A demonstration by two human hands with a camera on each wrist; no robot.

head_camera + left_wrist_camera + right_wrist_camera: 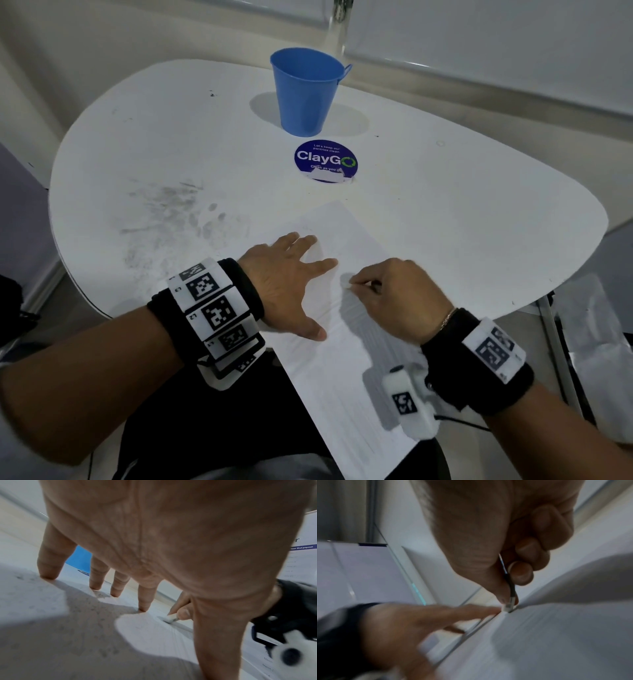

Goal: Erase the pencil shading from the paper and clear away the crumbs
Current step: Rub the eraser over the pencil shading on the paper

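Observation:
A white sheet of paper [342, 349] lies slanted on the white table [462, 212], its near end hanging over the table edge. My left hand [291, 284] lies flat on the paper with fingers spread, pressing it down; its fingertips [143, 608] touch the sheet. My right hand [394, 294] pinches a small white eraser [345, 281] between thumb and fingers, its tip pressed on the paper just right of the left index finger. The eraser [169, 618] shows in the left wrist view and, blurred, the eraser [507, 607] in the right wrist view. Faint grey shading [363, 322] runs below it.
A blue plastic bucket [305, 90] stands at the far middle of the table, with a round blue ClayGo sticker [325, 159] in front of it. Grey smudges [171, 212] mark the table's left part. A wall runs behind the table.

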